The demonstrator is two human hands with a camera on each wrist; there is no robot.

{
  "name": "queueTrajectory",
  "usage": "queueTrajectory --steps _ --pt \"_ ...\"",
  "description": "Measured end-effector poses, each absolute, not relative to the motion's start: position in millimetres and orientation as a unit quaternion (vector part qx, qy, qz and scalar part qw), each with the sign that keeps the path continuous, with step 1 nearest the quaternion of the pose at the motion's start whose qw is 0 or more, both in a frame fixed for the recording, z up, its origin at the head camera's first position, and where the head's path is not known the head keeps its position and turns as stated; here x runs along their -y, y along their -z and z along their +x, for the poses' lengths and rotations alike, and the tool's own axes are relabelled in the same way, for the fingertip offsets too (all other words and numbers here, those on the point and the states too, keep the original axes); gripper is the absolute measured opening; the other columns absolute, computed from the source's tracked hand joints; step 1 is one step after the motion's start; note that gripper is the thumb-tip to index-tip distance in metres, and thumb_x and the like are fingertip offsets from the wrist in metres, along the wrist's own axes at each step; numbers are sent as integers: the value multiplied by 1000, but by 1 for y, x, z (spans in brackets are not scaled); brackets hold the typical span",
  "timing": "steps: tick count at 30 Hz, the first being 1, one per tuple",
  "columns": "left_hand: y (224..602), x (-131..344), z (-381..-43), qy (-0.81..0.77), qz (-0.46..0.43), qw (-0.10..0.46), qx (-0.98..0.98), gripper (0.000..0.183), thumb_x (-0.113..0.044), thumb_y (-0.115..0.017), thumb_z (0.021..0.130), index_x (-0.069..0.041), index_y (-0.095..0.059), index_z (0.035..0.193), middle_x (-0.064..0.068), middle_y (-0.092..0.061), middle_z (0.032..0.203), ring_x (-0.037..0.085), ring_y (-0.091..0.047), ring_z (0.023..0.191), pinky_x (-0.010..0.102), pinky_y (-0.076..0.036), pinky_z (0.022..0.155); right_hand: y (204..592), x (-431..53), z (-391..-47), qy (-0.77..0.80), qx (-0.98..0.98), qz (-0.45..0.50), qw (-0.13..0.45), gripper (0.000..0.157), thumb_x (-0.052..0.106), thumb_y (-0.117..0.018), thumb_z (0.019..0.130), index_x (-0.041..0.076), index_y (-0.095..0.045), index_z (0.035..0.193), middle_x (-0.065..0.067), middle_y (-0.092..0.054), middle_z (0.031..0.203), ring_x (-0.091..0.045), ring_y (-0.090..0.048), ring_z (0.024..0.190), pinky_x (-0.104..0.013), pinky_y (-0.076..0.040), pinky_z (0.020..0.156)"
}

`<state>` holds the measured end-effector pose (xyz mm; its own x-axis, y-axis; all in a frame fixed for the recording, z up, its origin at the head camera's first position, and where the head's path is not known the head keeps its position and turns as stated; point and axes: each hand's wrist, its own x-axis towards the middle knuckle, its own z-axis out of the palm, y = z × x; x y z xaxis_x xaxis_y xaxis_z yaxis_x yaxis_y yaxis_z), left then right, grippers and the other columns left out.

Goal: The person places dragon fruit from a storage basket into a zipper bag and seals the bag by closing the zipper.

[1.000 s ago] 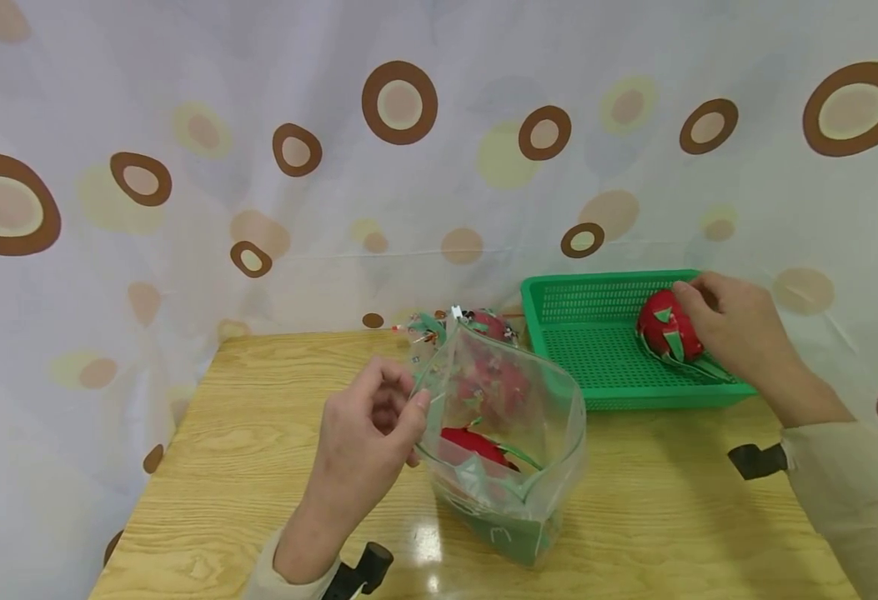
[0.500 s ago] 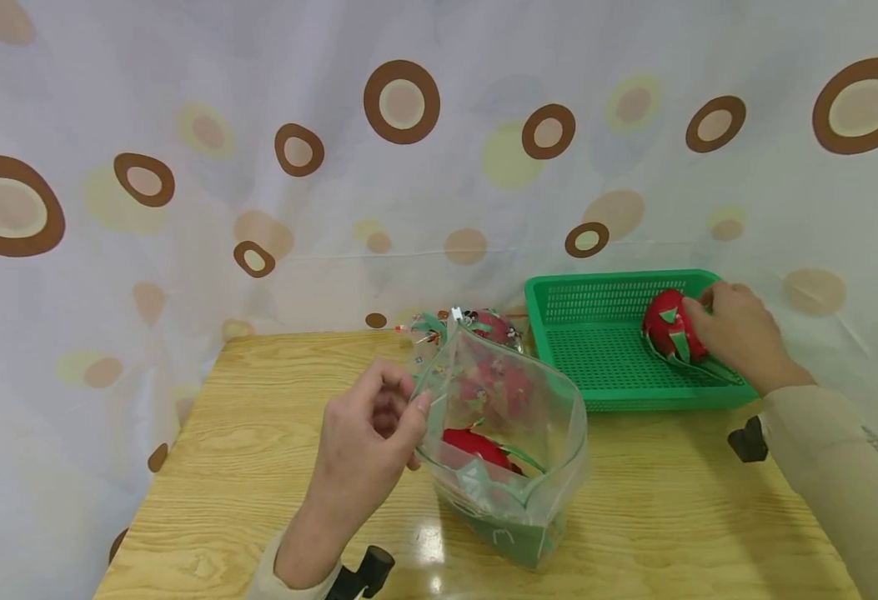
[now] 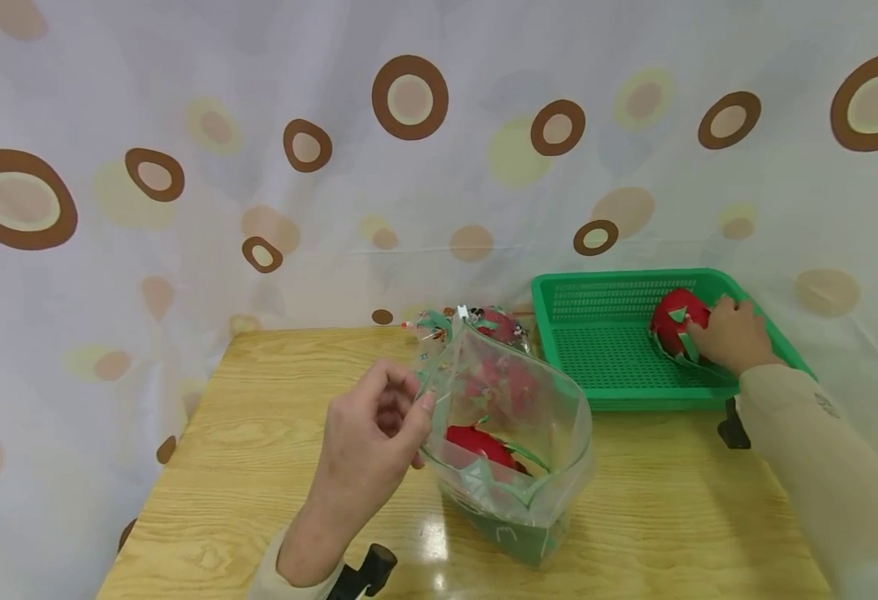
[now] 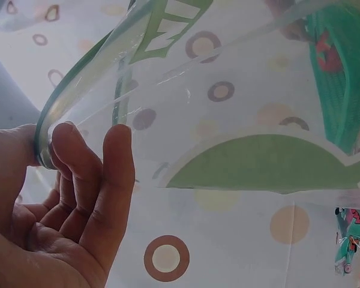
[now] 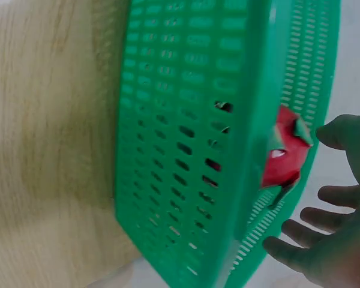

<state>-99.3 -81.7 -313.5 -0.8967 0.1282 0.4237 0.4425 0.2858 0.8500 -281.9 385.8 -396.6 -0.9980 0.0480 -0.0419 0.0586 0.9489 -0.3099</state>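
Observation:
My left hand [image 3: 367,450] pinches the rim of a clear zip bag [image 3: 509,542] between thumb and finger; its mouth gapes upward. A red dragon fruit [image 3: 484,446] with green tips lies inside the bag. In the left wrist view the bag's green print [image 4: 258,162] and the pinching hand [image 4: 78,198] show large. Another dragon fruit [image 3: 674,321] sits at the right end of a green basket [image 3: 634,402]. Beside that fruit is my right hand [image 3: 735,337]. The right wrist view shows its fingers spread near the fruit [image 5: 288,150], not closed round it.
Behind the zip bag lies a clear bag [image 3: 494,327] with printed figures and red and green contents, partly hidden. It stands close to the basket's left side. Everything rests on a wooden table [image 3: 281,392] before a patterned curtain [image 3: 318,83].
My right hand has moved lower into the basket, along the dragon fruit's right side, and its forearm has swung inward. My left hand keeps its pinch on the bag. The view has shifted slightly.

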Motion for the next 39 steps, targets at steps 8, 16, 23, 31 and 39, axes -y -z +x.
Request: queueTrajectory --steps 8,16,23,31,39 --pt "315 83 -99 572 -177 136 789 8 -4 -62 92 -9 -55 92 4 -59 62 4 -55 42 29 -54 43 425 -400 -303 148 -988 37 23 79 30 -51 97 -33 -19 130 -57 -23 124 -74 -33 105 -76 -39 82" --pt "318 83 -98 572 -186 141 787 7 -4 -62 92 -8 -56 92 4 -59 61 3 -54 42 27 -53 43 435 -397 -306 158 -986 37 31 81 27 -51 94 -34 -14 131 -58 -20 127 -76 -29 110 -77 -37 87" --pt "319 83 -98 571 -190 145 786 6 -5 -61 92 -7 -56 92 3 -59 61 2 -54 42 26 -52 42 435 -394 -308 132 -990 35 22 85 31 -57 93 -33 -17 131 -58 -23 127 -76 -24 113 -77 -34 90" --pt "319 81 -96 575 -190 148 782 8 -5 -62 92 -9 -55 91 3 -59 60 2 -54 42 25 -52 42 434 -377 -313 135 -989 49 20 90 42 -62 90 -29 -23 130 -56 -17 129 -71 -22 119 -77 -38 86" --pt "320 80 -95 574 -190 149 782 9 -4 -62 92 -9 -55 91 3 -59 60 1 -54 42 25 -51 41 437 -367 -315 168 -983 35 70 100 43 -66 88 -28 -9 130 -58 -29 120 -72 -37 110 -72 -45 85"
